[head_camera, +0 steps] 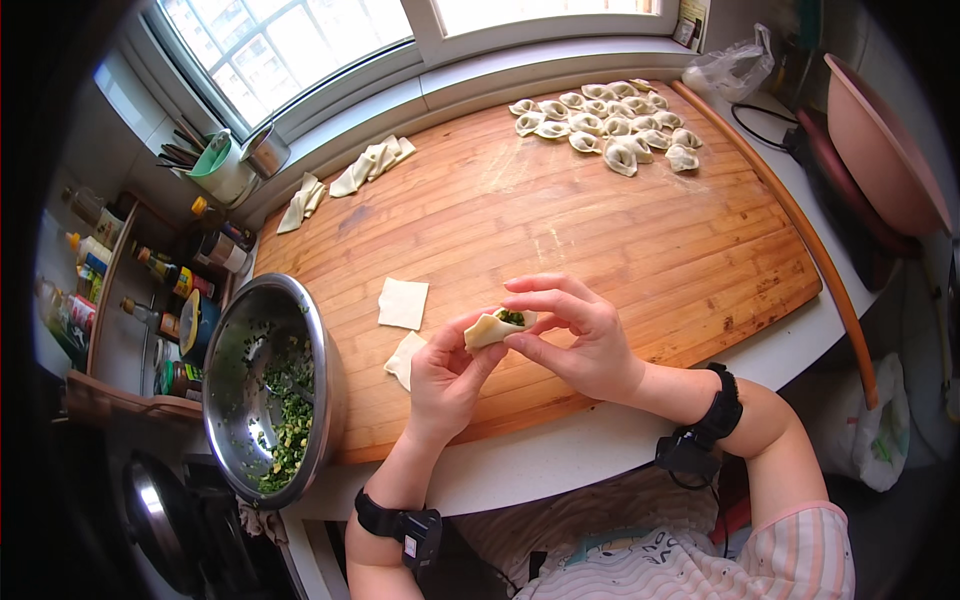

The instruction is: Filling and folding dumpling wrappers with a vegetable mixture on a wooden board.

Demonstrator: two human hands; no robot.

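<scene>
Between both hands, above the near part of a wooden board (480, 232), is a dough wrapper (487, 331) folded around chopped green filling (512, 317). My left hand (450, 375) pinches its left end between thumb and fingers. At its right end, my right hand (581, 337) grips with the thumb and fingers; the index finger is raised over the filling. One flat square wrapper (403, 303) lies left of the hands. Another wrapper (403, 361) is partly hidden behind my left hand. A steel bowl (330, 390) tilts at the left, holding green and yellow chopped filling (289, 427).
Several folded dumplings (600, 124) sit at the board's far right. Wrapper stacks (373, 165) lie along its far left edge. A wooden rolling pin (780, 202) runs along the right side. Sauce bottles (176, 274) crowd a rack at left. A pink basin (877, 142) leans at right.
</scene>
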